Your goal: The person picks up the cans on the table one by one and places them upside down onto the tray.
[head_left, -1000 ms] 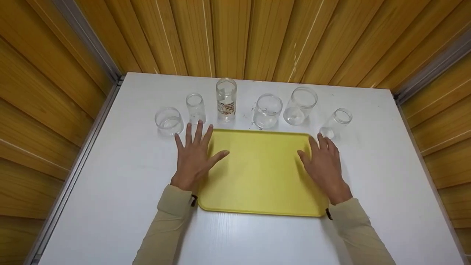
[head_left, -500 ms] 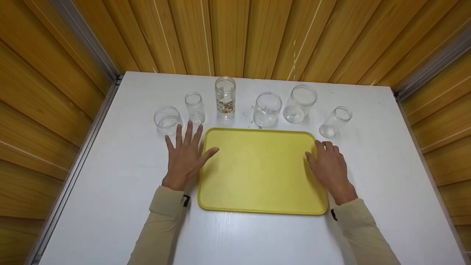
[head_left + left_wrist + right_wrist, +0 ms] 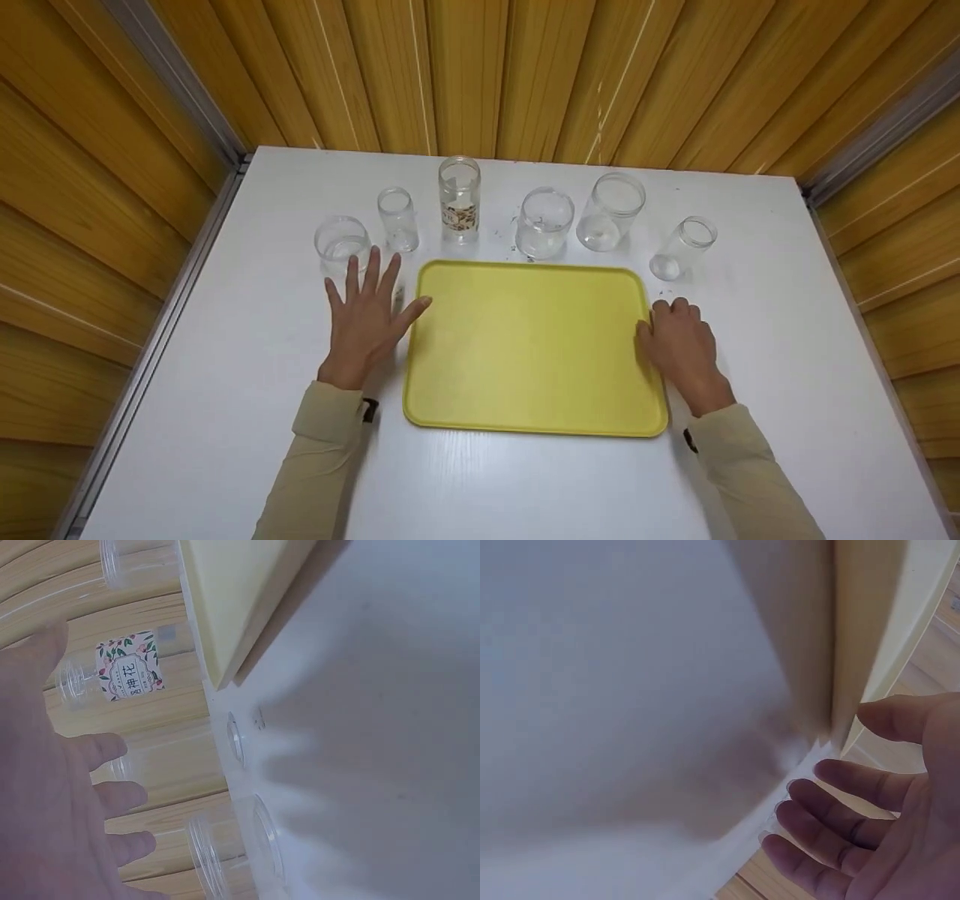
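A yellow rectangular tray (image 3: 536, 345) lies flat on the white table. Beside its left edge my left hand (image 3: 360, 326) is spread above the table, thumb tip by the tray's rim and fingertips near a short clear jar (image 3: 341, 244). My right hand (image 3: 681, 341) is at the tray's right edge; the right wrist view shows its fingers (image 3: 844, 814) loosely bent, with nothing between them, and the thumb close to the tray's side (image 3: 877, 637). Whether the thumb touches the tray I cannot tell.
Several clear jars stand behind the tray: a narrow jar (image 3: 397, 220), a tall jar with a flowered label (image 3: 460, 217), a wide jar (image 3: 545, 223), a larger jar (image 3: 611, 212) and a slim jar (image 3: 682, 249) at right. Wood-patterned panels (image 3: 465, 75) enclose the table.
My left hand has moved left, off the tray's left side. The right hand has shifted right and nearer, to the tray's right edge, its fingers bending more. Tray and jars stay in place.
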Tool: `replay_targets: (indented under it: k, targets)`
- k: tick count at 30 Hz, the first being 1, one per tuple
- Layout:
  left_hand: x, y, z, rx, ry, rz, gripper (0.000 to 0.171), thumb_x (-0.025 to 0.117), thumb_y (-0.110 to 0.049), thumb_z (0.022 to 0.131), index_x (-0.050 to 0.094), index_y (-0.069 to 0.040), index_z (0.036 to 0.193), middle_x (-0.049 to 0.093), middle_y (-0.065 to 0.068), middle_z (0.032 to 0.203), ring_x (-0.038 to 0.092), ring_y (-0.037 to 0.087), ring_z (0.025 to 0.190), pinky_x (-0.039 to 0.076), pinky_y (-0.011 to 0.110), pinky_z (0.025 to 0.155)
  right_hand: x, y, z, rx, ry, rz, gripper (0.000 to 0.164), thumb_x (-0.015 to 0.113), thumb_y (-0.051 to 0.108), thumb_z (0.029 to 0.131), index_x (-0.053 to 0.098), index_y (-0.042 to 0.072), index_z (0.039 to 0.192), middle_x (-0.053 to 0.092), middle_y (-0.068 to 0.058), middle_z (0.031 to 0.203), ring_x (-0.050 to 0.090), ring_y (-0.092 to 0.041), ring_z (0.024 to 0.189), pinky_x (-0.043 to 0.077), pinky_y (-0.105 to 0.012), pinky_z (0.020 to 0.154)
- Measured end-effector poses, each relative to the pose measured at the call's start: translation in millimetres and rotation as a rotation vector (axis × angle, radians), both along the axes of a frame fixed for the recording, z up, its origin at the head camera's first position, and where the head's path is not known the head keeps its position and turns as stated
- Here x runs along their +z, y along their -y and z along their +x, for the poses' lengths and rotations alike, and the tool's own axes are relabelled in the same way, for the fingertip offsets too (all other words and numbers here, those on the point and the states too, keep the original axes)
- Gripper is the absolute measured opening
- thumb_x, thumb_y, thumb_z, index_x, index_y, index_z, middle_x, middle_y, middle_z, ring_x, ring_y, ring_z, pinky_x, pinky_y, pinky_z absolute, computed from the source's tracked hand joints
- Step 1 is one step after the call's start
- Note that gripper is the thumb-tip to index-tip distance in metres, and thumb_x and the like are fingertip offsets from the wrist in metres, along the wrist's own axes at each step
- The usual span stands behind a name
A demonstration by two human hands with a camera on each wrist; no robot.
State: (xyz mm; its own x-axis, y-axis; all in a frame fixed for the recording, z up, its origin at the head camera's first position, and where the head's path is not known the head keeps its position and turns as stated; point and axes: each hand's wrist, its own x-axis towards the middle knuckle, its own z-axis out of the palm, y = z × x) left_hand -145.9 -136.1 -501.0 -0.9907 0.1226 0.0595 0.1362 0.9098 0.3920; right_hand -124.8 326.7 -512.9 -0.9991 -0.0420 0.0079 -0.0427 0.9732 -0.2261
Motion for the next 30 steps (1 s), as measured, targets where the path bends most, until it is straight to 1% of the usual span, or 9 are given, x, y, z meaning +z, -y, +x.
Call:
replay_targets:
  k: [3,7,11,17,23,25,30]
  targets:
    - [1.3,2,-0.9,0.004,0.004,-0.003,0.091,0.049,-0.072,0.101,0.028,-0.016,0.169,0.014,0.016,0.175,0.004,0.045,0.16,-0.001,0.077,0.118,-2.5,-2,1.1,0.001,0.011,0.011,0.028,0.058,0.016,0.104,0.058,-0.011,0.105,0.051,-0.029,0.099,0.053,-0.048,0.089,0.047,-0.062,0.071]
    - [3.6,5,-2.1,0.013,-0.002,-0.004,0.09,0.052,-0.068,0.102,0.028,-0.014,0.169,0.015,0.018,0.175,0.005,0.045,0.16,0.0,0.077,0.118,-4.5,-4,1.5,0.004,0.003,0.021,0.028,0.056,0.015,0.104,0.06,-0.012,0.11,0.052,-0.03,0.102,0.054,-0.049,0.091,0.048,-0.063,0.072]
    - [5.8,8,-4.6,0.018,-0.008,-0.005,0.088,0.054,-0.064,0.103,0.028,-0.011,0.169,0.015,0.019,0.175,0.005,0.046,0.16,0.001,0.077,0.118,-5.9,-5,0.9,0.002,0.018,0.023,0.029,0.054,0.015,0.104,0.059,-0.011,0.114,0.052,-0.03,0.104,0.053,-0.049,0.092,0.048,-0.062,0.073]
    - [8.6,13,-11.5,0.031,-0.004,-0.021,0.089,0.054,-0.064,0.104,0.027,-0.01,0.169,0.015,0.019,0.175,0.006,0.046,0.16,0.001,0.076,0.119,-5.9,-6,0.2,0.02,0.042,0.025,0.028,0.051,0.015,0.104,0.058,-0.01,0.114,0.05,-0.028,0.102,0.05,-0.048,0.091,0.046,-0.062,0.072]
    - [8.6,20,-19.7,0.048,-0.035,-0.037,0.09,0.059,-0.061,0.103,0.03,-0.005,0.167,0.019,0.026,0.172,0.012,0.049,0.158,0.005,0.078,0.118,-6.3,-7,-0.2,0.041,0.053,0.007,0.022,0.05,0.015,0.103,0.055,-0.006,0.11,0.046,-0.025,0.102,0.046,-0.044,0.089,0.044,-0.059,0.068]
    - [8.8,21,-21.5,0.052,-0.041,-0.044,0.09,0.06,-0.06,0.102,0.031,-0.005,0.167,0.019,0.027,0.172,0.013,0.049,0.158,0.006,0.078,0.118,-7.1,-7,-0.4,0.043,0.054,-0.001,0.024,0.05,0.015,0.104,0.055,-0.006,0.112,0.045,-0.025,0.102,0.045,-0.044,0.089,0.044,-0.058,0.068]
    - [10.7,25,-25.3,0.057,-0.03,-0.039,0.091,0.059,-0.06,0.102,0.03,-0.005,0.167,0.019,0.027,0.172,0.011,0.048,0.159,0.006,0.078,0.118,-8.3,-7,-1.5,0.049,0.052,-0.013,0.025,0.049,0.016,0.105,0.055,-0.006,0.114,0.044,-0.024,0.103,0.042,-0.043,0.09,0.044,-0.056,0.065]
